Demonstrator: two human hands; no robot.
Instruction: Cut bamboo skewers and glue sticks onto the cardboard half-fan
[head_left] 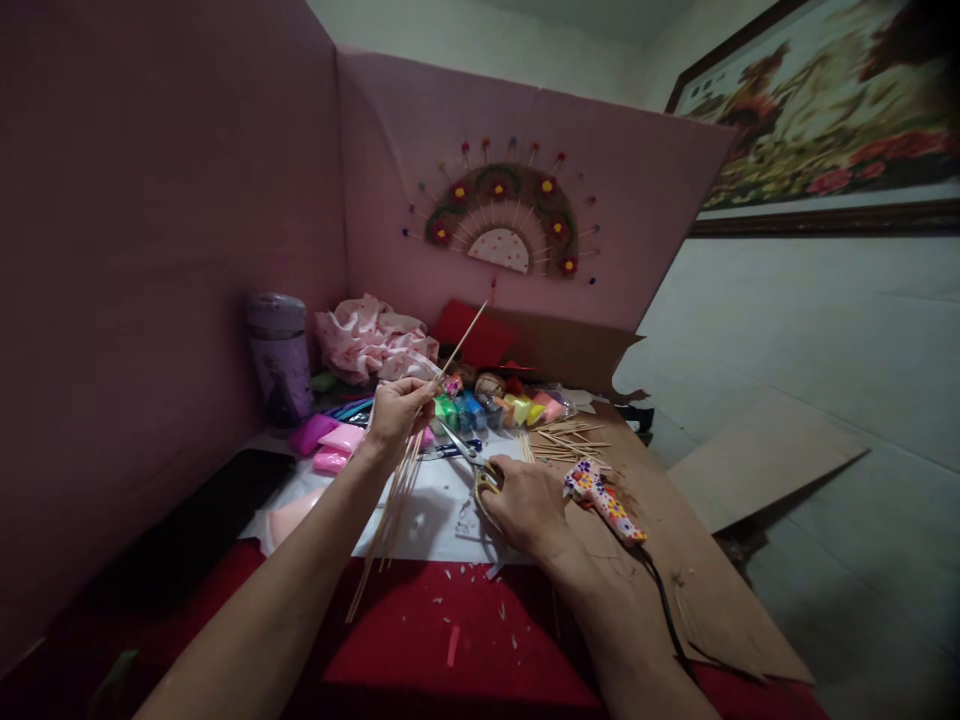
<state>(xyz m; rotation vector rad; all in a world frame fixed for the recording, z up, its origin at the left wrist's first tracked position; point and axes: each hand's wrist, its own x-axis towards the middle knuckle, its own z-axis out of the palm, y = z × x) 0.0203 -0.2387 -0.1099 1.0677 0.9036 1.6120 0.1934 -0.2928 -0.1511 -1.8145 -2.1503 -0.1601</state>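
My left hand (pixel 399 410) is closed round a bundle of thin wooden skewers (pixel 390 510); one skewer sticks up past the fingers toward the back. My right hand (pixel 525 505) rests on the white sheet (pixel 442 520) with its fingers in the handles of a pair of scissors (pixel 466 452), whose blades point toward the skewers. A floral-patterned glue gun (pixel 604 500) lies just right of my right hand, its black cord trailing toward me.
Small packs of coloured clay (pixel 495 408) and a pile of short sticks (pixel 566 440) lie behind the hands. A purple bottle (pixel 281 355), pink cloth (pixel 371 340) and pink packets (pixel 330 445) are at the left. Pink boards wall the back, bearing a fan-shaped craft (pixel 501 222).
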